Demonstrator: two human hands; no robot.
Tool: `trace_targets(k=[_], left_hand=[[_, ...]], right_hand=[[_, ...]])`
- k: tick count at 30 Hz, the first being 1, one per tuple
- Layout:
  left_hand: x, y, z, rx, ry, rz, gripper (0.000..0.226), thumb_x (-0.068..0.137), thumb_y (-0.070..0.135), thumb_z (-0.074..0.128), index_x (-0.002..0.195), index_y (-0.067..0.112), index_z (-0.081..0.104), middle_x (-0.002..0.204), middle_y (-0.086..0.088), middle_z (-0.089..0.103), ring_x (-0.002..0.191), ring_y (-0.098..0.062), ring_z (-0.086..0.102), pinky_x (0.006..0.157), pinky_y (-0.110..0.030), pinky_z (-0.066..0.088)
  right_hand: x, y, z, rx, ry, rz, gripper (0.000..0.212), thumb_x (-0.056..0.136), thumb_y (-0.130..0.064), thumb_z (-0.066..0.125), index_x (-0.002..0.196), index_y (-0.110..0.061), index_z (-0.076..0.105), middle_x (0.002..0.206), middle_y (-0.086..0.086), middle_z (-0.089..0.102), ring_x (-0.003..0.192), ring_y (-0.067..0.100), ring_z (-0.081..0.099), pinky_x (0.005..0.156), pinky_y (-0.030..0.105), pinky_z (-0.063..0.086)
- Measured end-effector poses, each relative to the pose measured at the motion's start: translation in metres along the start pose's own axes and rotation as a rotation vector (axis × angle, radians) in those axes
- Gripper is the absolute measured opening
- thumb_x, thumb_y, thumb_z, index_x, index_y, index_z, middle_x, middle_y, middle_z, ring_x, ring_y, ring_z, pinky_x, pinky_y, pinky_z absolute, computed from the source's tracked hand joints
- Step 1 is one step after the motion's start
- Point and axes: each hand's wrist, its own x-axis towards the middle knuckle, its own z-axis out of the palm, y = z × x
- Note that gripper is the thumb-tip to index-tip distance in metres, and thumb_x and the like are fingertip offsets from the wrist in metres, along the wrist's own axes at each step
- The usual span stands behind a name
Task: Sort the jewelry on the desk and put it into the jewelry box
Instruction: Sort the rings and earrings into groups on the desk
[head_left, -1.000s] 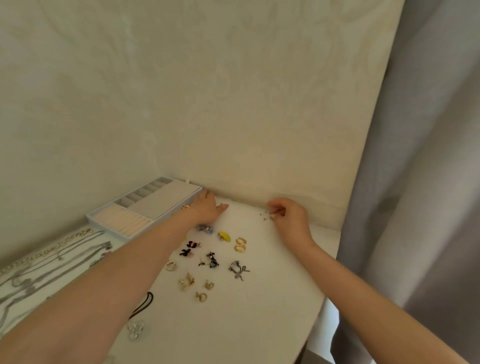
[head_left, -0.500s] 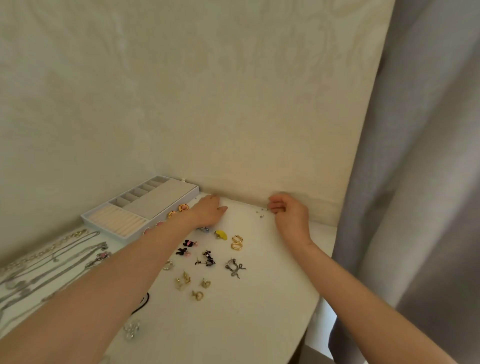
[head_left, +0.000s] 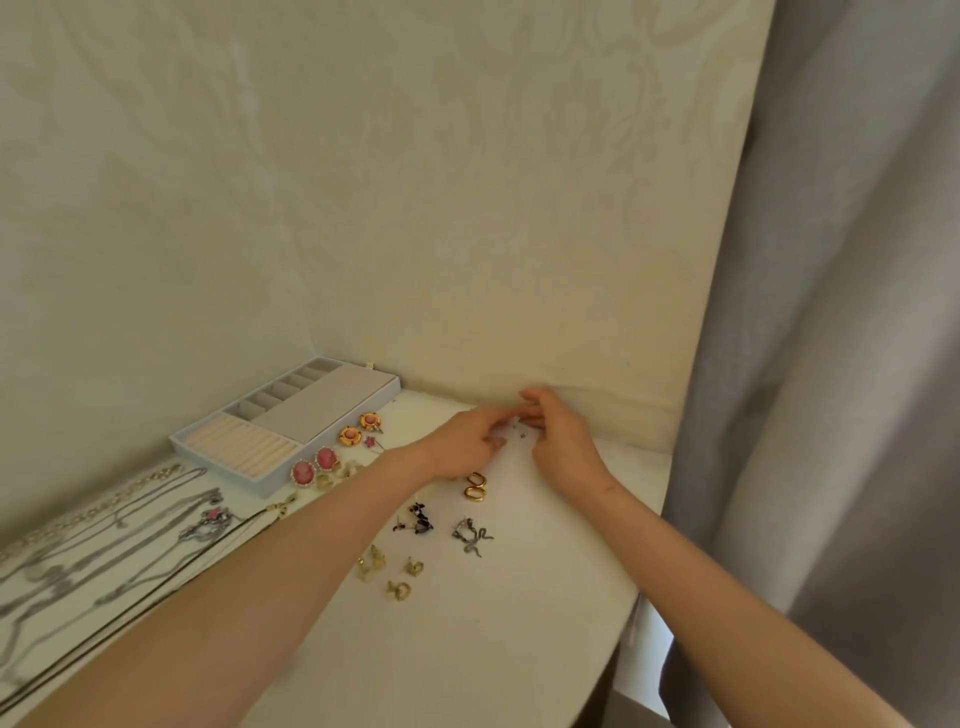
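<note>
Tiny metal studs (head_left: 523, 435) sit between left hand (head_left: 464, 442) and right hand (head_left: 563, 441); grips unclear.

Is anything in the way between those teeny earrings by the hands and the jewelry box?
Nothing tall. The tiny studs lie between the left hand and right hand. Toward the jewelry box, only the round orange earrings lie flat on the desk beside it, easy to lift over.
</note>
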Motion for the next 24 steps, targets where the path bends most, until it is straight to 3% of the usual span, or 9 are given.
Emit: trace_targets(k=[5, 9, 13, 17, 24], left_hand=[[0.0, -0.016, -0.013, -0.002, 0.173, -0.031, 0.046, 0.097, 0.002, 0.041, 0.141, 0.009, 0.035, 0.148, -0.008, 0.034, 0.135, -0.022, 0.033, 0.107, -0.023, 0.024], [0.004, -0.04, -0.027, 0.124, 0.272, -0.259, 0.045, 0.096, 0.0, 0.036, 0.141, 0.002, 0.03, 0.147, -0.016, 0.031, 0.134, -0.028, 0.031, 0.107, -0.03, 0.026], [0.004, -0.053, -0.033, 0.341, 0.16, -0.451, 0.044, 0.1, 0.018, 0.036, 0.138, -0.003, 0.03, 0.146, -0.019, 0.027, 0.134, -0.031, 0.027, 0.106, -0.032, 0.026], [0.005, -0.051, -0.031, 0.397, 0.085, -0.483, 0.047, 0.101, 0.029, 0.031, 0.136, -0.002, 0.032, 0.146, -0.019, 0.023, 0.135, -0.032, 0.024, 0.108, -0.034, 0.023], [0.009, -0.042, -0.032, 0.41, 0.065, -0.5, 0.045, 0.102, 0.03, 0.029, 0.13, -0.003, 0.04, 0.137, -0.021, 0.038, 0.125, -0.031, 0.04, 0.101, -0.033, 0.033]], right_hand=[[-0.004, -0.006, -0.004, 0.076, 0.096, 0.01, 0.065, 0.068, 0.022, 0.03, 0.122, -0.004, 0.053, 0.102, 0.011, 0.062, 0.092, 0.021, 0.059, 0.085, 0.019, 0.044], [-0.004, -0.007, -0.007, 0.047, 0.167, 0.017, 0.06, 0.067, 0.022, 0.032, 0.116, -0.003, 0.056, 0.092, 0.006, 0.061, 0.084, 0.019, 0.058, 0.078, 0.017, 0.043], [-0.004, -0.008, -0.007, 0.04, 0.152, 0.029, 0.059, 0.07, 0.02, 0.032, 0.117, -0.004, 0.057, 0.094, 0.007, 0.062, 0.086, 0.019, 0.059, 0.082, 0.022, 0.046], [-0.003, -0.007, -0.007, 0.042, 0.144, 0.04, 0.057, 0.071, 0.02, 0.032, 0.116, -0.005, 0.057, 0.092, 0.005, 0.061, 0.088, 0.02, 0.06, 0.082, 0.021, 0.045], [-0.002, -0.006, -0.007, 0.031, 0.16, 0.02, 0.05, 0.078, 0.017, 0.033, 0.115, -0.005, 0.058, 0.09, 0.004, 0.062, 0.086, 0.019, 0.06, 0.074, 0.012, 0.04]])
